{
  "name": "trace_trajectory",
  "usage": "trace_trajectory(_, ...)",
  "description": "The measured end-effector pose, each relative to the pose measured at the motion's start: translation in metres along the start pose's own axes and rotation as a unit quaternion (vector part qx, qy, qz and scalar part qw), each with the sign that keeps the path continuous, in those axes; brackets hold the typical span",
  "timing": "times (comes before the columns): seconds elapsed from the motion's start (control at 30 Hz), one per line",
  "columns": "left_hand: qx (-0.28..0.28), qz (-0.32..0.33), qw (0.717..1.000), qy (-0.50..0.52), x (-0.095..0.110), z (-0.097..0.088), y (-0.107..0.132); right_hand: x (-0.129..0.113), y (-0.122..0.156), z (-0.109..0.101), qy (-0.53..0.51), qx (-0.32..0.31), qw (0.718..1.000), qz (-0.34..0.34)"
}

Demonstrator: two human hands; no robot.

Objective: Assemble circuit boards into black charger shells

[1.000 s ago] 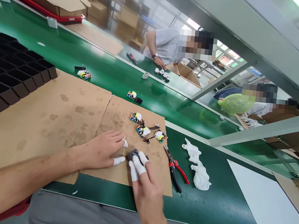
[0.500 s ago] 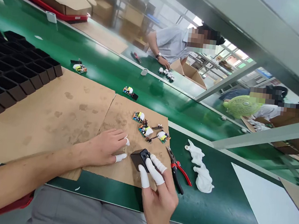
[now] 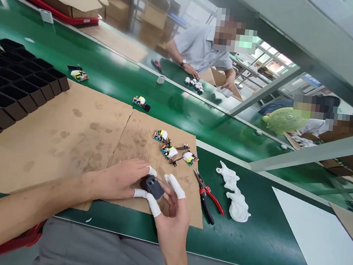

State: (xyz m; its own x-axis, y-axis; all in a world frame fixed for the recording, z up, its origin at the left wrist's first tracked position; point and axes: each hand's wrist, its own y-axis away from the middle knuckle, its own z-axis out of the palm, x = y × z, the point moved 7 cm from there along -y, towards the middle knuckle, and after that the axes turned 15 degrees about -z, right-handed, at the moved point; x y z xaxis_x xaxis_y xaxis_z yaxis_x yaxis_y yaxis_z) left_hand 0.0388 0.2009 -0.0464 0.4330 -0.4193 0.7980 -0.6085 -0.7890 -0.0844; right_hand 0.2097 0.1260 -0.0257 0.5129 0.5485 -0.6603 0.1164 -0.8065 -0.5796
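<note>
A black plug adapter housing with metal pins on its end face is held above the cardboard near the bench's front edge. My left hand has its white-cotted thumb and a finger closed on the housing's far-left part. Around its right side is my right hand, fingers apart and index raised; its thumb tip lies close against the housing's lower edge. Beyond, small circuit boards with white and yellow parts and black leads lie on the cardboard. Red-and-black pliers rest right of my right hand.
Black compartment trays stand at left on the cardboard sheet. More boards lie on the green belt. Crumpled white material and a white sheet are at right. Across the belt a co-worker handles white parts.
The black housing has moved left and turned, from my right hand's fingertips into my left hand's grip. My right hand has followed it left, its fingers spreading. The view has shifted slightly.
</note>
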Motion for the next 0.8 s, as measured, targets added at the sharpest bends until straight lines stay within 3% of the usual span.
trace_trajectory(0.23, -0.009, 0.001, 0.997, 0.073, -0.005, -0.003, 0.004, -0.018, -0.034, 0.01, -0.087, -0.076, 0.993, 0.011)
trace_trajectory(0.43, -0.042, -0.006, 0.985, 0.169, 0.006, -0.013, 0.005, -0.003, -0.059, 0.002, -0.186, -0.11, 0.966, 0.141)
trace_trajectory(0.57, -0.097, -0.045, 0.949, 0.298, 0.009, -0.014, 0.002, 0.014, -0.063, 0.009, -0.265, -0.131, 0.927, 0.229)
trace_trajectory(0.7, -0.115, -0.078, 0.932, 0.334, 0.006, -0.014, -0.001, 0.024, -0.066, 0.018, -0.271, -0.125, 0.923, 0.243)
trace_trajectory(0.8, -0.111, -0.095, 0.929, 0.341, 0.001, -0.012, -0.003, 0.031, -0.064, 0.018, -0.25, -0.08, 0.936, 0.233)
